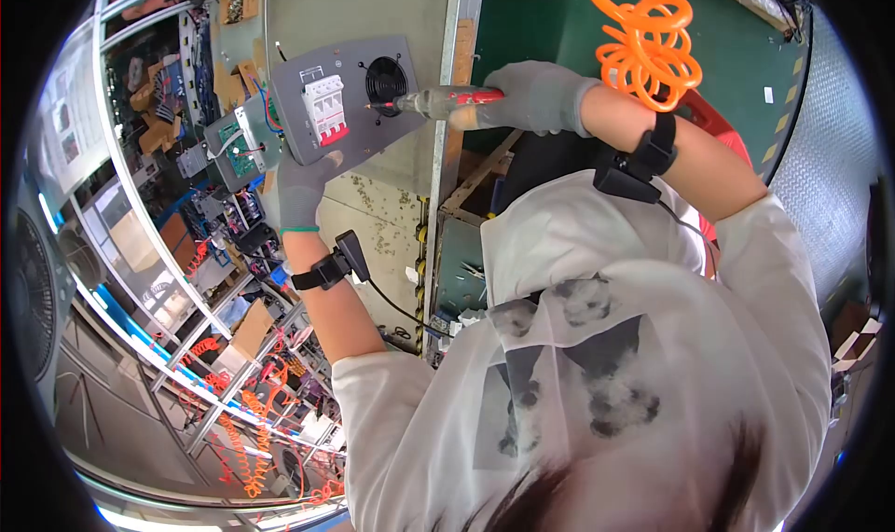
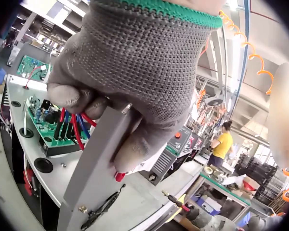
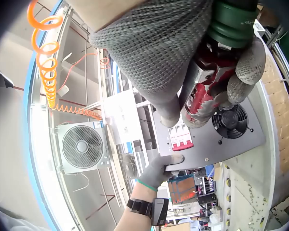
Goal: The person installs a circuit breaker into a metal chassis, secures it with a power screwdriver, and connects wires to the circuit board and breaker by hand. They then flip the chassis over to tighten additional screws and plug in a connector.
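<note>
My left hand (image 1: 300,194), in a grey glove with a green cuff, grips the edge of a grey metal panel (image 1: 352,61). In the left wrist view the thumb lies on one side of the panel's folded edge and the fingers on the other. Fixed to the panel are a white breaker (image 1: 324,108) with red levers and a round black fan (image 3: 229,121). My right hand (image 1: 539,98), gloved too, holds a worn red power screwdriver (image 3: 209,94) with a green collar. Its tip points at the panel beside the fan.
Behind the panel edge sits a chassis with a green circuit board (image 2: 58,120) and red, blue and black wires. An orange coiled hose (image 1: 653,52) hangs by my right forearm. A person in yellow (image 2: 222,147) stands farther off. A workbench (image 1: 373,229) lies beneath the panel.
</note>
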Motion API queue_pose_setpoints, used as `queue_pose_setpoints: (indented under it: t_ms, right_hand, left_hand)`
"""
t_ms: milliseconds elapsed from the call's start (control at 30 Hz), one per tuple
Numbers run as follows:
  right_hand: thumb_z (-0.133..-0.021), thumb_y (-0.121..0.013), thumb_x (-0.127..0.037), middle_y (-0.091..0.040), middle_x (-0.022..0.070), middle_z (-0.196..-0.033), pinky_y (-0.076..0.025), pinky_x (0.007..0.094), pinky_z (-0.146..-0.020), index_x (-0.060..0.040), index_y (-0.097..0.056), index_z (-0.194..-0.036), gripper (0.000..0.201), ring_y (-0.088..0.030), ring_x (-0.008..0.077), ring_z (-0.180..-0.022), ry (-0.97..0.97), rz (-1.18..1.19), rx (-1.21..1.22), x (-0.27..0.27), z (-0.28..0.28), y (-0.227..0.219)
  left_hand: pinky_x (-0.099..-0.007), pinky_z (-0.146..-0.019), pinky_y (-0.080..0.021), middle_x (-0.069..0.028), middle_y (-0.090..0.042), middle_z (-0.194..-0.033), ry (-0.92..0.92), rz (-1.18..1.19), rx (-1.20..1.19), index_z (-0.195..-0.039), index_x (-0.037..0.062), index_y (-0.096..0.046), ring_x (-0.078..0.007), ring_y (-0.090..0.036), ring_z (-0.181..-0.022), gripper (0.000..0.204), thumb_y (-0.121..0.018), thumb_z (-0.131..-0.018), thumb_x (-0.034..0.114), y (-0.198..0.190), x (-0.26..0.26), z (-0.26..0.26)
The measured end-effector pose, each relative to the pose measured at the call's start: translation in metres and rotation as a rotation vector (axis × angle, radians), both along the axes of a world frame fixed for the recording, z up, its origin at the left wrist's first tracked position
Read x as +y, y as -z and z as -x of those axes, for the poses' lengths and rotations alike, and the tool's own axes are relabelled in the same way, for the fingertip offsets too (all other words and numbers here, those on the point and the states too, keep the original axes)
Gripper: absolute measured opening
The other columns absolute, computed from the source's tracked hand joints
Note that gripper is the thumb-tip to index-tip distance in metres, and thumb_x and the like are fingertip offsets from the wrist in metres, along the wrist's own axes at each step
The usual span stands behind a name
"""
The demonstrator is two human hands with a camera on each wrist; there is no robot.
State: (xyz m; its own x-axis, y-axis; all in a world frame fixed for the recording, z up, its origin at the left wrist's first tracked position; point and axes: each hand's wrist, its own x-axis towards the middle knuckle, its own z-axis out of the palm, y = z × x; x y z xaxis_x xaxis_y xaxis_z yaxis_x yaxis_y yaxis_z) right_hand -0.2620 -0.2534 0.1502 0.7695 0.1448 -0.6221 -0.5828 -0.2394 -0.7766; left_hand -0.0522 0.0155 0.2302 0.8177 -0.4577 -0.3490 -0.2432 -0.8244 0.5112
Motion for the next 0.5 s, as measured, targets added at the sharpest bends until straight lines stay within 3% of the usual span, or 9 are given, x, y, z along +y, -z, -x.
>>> queue_pose_setpoints:
  t_ms: [100, 133, 267, 367, 500]
  right_hand:
    - [-0.074, -0.052, -0.078, -0.057, 0.0109, -0.066, -0.044, 0.0327, -0.049, -0.0025, -0.064, -0.097, 0.080, -0.057, 0.0211, -0.052, -0.060, 0.041, -0.023, 0.006, -0.010, 0.012]
    - [-0.074, -0.052, -0.079, -0.060, 0.0131, -0.072, -0.046, 0.0345, -0.054, -0.0009, -0.065, -0.097, 0.082, -0.060, 0.0236, -0.059, -0.071, 0.043, -0.042, 0.009, -0.014, 0.017]
    - [-0.074, -0.051, -0.078, -0.063, 0.0170, -0.087, -0.049, 0.0393, -0.071, 0.0022, -0.065, -0.097, 0.085, -0.063, 0.0295, -0.081, -0.096, 0.073, -0.110, 0.014, -0.021, 0.017]
    - [-0.075, -0.051, -0.077, -0.063, 0.0164, -0.086, -0.047, 0.0406, -0.075, 0.0012, -0.066, -0.097, 0.083, -0.063, 0.0307, -0.084, -0.078, 0.091, -0.134, 0.018, -0.025, 0.022]
    - [-0.075, -0.052, -0.077, -0.064, 0.0165, -0.085, -0.048, 0.0399, -0.073, 0.0007, -0.066, -0.097, 0.082, -0.063, 0.0307, -0.082, -0.095, 0.078, -0.113, 0.016, -0.027, 0.025]
  left_hand:
    - [-0.0276, -0.077, -0.049, -0.0083, -0.067, -0.100, -0.056, -0.195, -0.031, -0.112, -0.0020, -0.060, -0.0145, -0.063, -0.087, 0.052, -0.077, -0.065, 0.011, 0.002, 0.001, -0.011]
    - [-0.0274, -0.076, -0.049, -0.0070, -0.068, -0.098, -0.109, -0.125, 0.021, -0.108, -0.0018, -0.063, -0.0140, -0.063, -0.084, 0.048, -0.076, -0.064, 0.010, 0.002, 0.002, -0.011]
    - [-0.0271, -0.074, -0.050, -0.0073, -0.067, -0.099, -0.126, -0.222, -0.042, -0.109, -0.0021, -0.063, -0.0137, -0.063, -0.084, 0.048, -0.077, -0.065, 0.010, 0.009, 0.011, -0.028]
    - [-0.0268, -0.073, -0.050, -0.0083, -0.067, -0.099, -0.192, -0.140, 0.091, -0.109, -0.0031, -0.062, -0.0135, -0.062, -0.084, 0.048, -0.078, -0.066, 0.011, 0.002, 0.009, -0.026]
    - [-0.0264, -0.073, -0.049, -0.0085, -0.066, -0.098, -0.067, -0.184, 0.128, -0.110, -0.0041, -0.060, -0.0133, -0.062, -0.084, 0.048, -0.078, -0.071, 0.018, -0.010, -0.001, -0.022]
